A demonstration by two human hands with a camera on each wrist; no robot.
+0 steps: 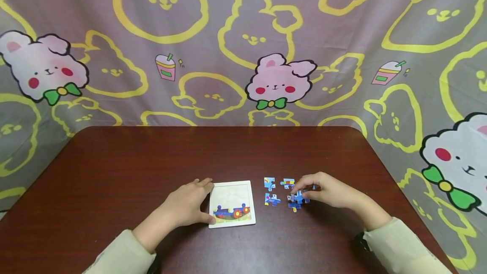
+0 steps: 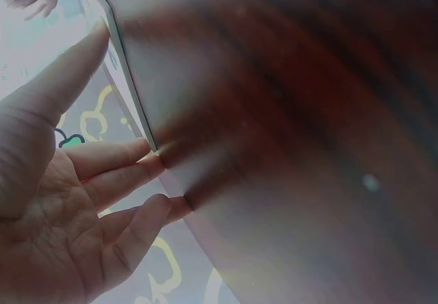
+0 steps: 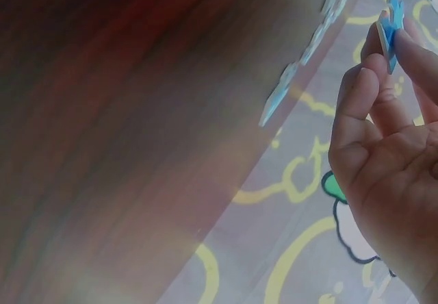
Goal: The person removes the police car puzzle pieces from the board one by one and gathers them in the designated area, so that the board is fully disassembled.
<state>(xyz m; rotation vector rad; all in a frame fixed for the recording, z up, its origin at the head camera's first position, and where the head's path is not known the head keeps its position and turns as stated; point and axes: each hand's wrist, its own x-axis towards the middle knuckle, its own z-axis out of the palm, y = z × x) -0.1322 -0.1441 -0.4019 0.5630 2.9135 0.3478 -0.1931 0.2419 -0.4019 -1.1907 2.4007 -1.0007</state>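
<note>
My left hand (image 1: 186, 204) rests at the left side of a white-rimmed jigsaw tray (image 1: 232, 194), fingers straight at its far left corner and thumb on the near left corner. Along the tray's near side lie joined pieces (image 1: 230, 213) with a blue, red and yellow picture; its upper part is bare. To the right, my right hand (image 1: 331, 189) pinches a blue puzzle piece (image 3: 390, 37) between thumb and fingers, raised off the table in the right wrist view. Beneath and beside it lie several loose pieces, among them a blue one (image 1: 269, 183) and one with a red and yellow patch (image 1: 288, 182).
The brown wooden table (image 1: 152, 151) has rounded far corners. Behind it and along both sides hangs a cloth (image 1: 213, 62) printed with cartoon rabbits and yellow outlines. Another loose piece (image 1: 272, 199) lies between the tray and the right hand.
</note>
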